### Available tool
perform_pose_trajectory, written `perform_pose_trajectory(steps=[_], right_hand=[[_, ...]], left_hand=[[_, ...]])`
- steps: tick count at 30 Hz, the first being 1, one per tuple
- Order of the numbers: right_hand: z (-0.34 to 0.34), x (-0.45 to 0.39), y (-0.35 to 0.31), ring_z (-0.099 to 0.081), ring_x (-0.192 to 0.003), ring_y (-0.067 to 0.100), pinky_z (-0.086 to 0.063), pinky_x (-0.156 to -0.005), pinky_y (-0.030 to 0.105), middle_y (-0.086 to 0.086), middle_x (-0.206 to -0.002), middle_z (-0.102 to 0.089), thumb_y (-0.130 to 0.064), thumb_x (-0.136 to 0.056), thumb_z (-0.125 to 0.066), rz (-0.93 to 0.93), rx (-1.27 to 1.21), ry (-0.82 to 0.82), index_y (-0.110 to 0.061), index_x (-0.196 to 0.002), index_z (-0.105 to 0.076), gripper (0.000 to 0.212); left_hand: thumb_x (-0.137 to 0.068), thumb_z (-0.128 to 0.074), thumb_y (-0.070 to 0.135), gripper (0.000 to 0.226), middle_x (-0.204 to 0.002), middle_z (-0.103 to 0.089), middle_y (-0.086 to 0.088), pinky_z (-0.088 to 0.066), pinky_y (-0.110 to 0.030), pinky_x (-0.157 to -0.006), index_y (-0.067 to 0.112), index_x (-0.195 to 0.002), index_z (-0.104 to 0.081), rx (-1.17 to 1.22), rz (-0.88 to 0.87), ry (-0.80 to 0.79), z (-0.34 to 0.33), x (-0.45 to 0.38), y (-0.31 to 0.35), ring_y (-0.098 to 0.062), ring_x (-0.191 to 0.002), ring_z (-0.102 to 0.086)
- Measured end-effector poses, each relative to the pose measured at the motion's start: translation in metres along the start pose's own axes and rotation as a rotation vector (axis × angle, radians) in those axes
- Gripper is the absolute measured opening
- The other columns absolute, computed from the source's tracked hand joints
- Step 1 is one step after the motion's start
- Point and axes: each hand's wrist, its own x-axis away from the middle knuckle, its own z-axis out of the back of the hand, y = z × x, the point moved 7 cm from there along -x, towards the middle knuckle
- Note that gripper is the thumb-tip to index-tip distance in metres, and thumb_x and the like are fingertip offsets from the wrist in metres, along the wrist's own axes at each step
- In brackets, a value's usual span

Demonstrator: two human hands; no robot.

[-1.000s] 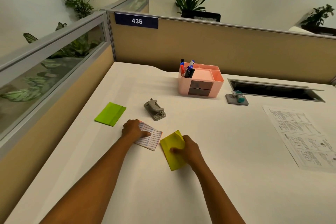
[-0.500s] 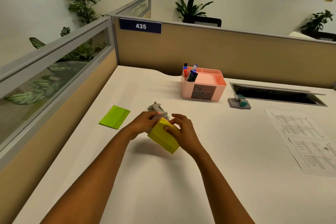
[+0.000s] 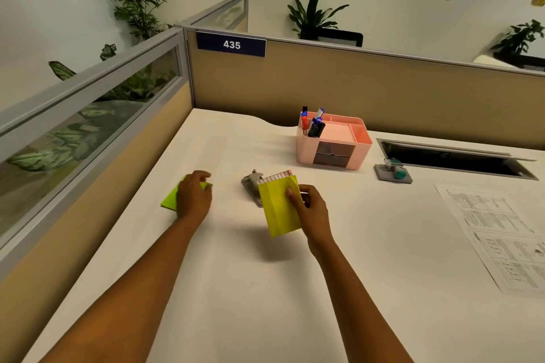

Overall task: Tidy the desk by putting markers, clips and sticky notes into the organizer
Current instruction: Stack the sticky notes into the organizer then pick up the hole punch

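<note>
A person's right hand pinches a yellow sticky-note pad with a printed card behind it, raised above the white desk; the left hand lies spread on a green pad to the left, fingers loose, not yet gripping; the step looks like gathering notes; next, close on the green pad and carry everything to the pink organizer, which stands well apart at the back with markers in it.

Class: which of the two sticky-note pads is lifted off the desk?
The yellow sticky-note pad, pinched in the right hand; the lime-green pad lies flat under the left hand.
</note>
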Motion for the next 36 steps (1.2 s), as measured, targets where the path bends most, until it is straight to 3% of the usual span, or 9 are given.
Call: perform_pose_trajectory(steps=[4, 8, 12, 16, 20, 22, 27, 32, 36], right_hand=[[0.003, -0.009, 0.007, -0.057, -0.092, 0.013, -0.047, -0.070, 0.023, -0.001, -0.103, -0.060, -0.035, -0.090, -0.058, -0.021, -0.043, 0.039, -0.024, -0.102, -0.054, 0.016], [0.002, -0.016, 0.015, -0.056, -0.094, 0.015, -0.047, -0.069, 0.021, 0.000, -0.106, -0.059, -0.032, -0.091, -0.057, -0.039, -0.074, 0.050, -0.022, -0.104, -0.053, 0.016], [-0.003, -0.021, 0.019, -0.057, -0.092, 0.014, -0.047, -0.068, 0.020, 0.000, -0.105, -0.059, -0.030, -0.092, -0.057, -0.055, -0.088, 0.045, -0.022, -0.103, -0.053, 0.014], [-0.007, -0.022, 0.021, -0.057, -0.093, 0.016, -0.047, -0.069, 0.021, 0.002, -0.106, -0.060, -0.029, -0.091, -0.057, -0.070, -0.104, 0.028, -0.021, -0.104, -0.053, 0.015], [-0.012, -0.021, 0.023, -0.057, -0.094, 0.016, -0.047, -0.068, 0.019, 0.003, -0.109, -0.058, -0.028, -0.092, -0.056, -0.091, -0.127, 0.003, -0.022, -0.108, -0.050, 0.018], [-0.013, -0.020, 0.023, -0.056, -0.094, 0.017, -0.047, -0.068, 0.020, 0.003, -0.108, -0.058, -0.027, -0.093, -0.055, -0.097, -0.148, -0.006, -0.024, -0.110, -0.046, 0.019], [-0.016, -0.020, 0.015, -0.056, -0.101, 0.019, -0.048, -0.075, 0.025, 0.003, -0.109, -0.059, -0.028, -0.093, -0.054, -0.104, -0.219, -0.003, -0.025, -0.124, -0.043, 0.033], [-0.029, -0.016, -0.001, -0.058, -0.103, 0.019, -0.050, -0.081, 0.026, 0.003, -0.117, -0.060, -0.029, -0.096, -0.049, -0.026, -0.230, -0.010, -0.019, -0.119, -0.054, 0.026], [-0.029, -0.010, 0.000, -0.056, -0.105, 0.018, -0.049, -0.087, 0.031, 0.004, -0.122, -0.058, -0.032, -0.097, -0.046, -0.020, -0.103, 0.088, -0.018, -0.122, -0.052, 0.030]], left_hand=[[-0.083, -0.063, 0.011, 0.049, -0.136, -0.042, -0.020, -0.028, -0.046, -0.105, 0.009, -0.129, -0.045, -0.203, 0.194, -0.033, 0.007, -0.014, -0.038, -0.038, -0.128, -0.034], [-0.079, -0.070, 0.028, 0.074, -0.141, -0.035, -0.020, -0.027, -0.046, -0.107, 0.006, -0.138, -0.032, -0.280, 0.311, -0.120, 0.006, -0.020, -0.058, -0.037, -0.132, -0.028], [-0.075, -0.074, 0.029, 0.076, -0.137, -0.037, -0.023, -0.029, -0.046, -0.104, 0.006, -0.136, -0.034, -0.308, 0.342, -0.144, 0.005, -0.027, -0.060, -0.039, -0.129, -0.031], [-0.068, -0.080, 0.031, 0.082, -0.136, -0.035, -0.027, -0.028, -0.043, -0.106, -0.002, -0.128, -0.035, -0.285, 0.548, -0.194, 0.008, -0.028, -0.066, -0.039, -0.128, -0.032], [-0.078, -0.073, 0.024, 0.056, -0.129, -0.049, -0.028, -0.037, -0.045, -0.099, -0.004, -0.121, -0.050, -0.262, 0.448, -0.180, 0.005, -0.033, -0.058, -0.042, -0.121, -0.044], [-0.088, -0.061, 0.022, 0.039, -0.120, -0.056, -0.030, -0.042, -0.045, -0.090, -0.007, -0.112, -0.056, -0.177, 0.352, -0.135, 0.004, -0.030, -0.047, -0.044, -0.112, -0.051], [-0.096, -0.046, 0.020, 0.031, -0.115, -0.060, -0.029, -0.041, -0.041, -0.083, -0.005, -0.112, -0.056, 0.062, 0.215, -0.061, 0.003, -0.009, -0.009, -0.043, -0.106, -0.054], [-0.097, -0.043, 0.023, 0.026, -0.112, -0.063, -0.018, -0.044, -0.037, -0.085, 0.009, -0.111, -0.059, 0.376, 0.074, -0.228, -0.028, 0.025, 0.040, -0.032, -0.103, -0.058], [-0.099, -0.032, 0.035, 0.024, -0.111, -0.057, -0.008, -0.047, -0.043, -0.089, 0.025, -0.107, -0.052, 0.659, 0.217, -0.378, -0.058, 0.049, 0.058, -0.029, -0.103, -0.057]])
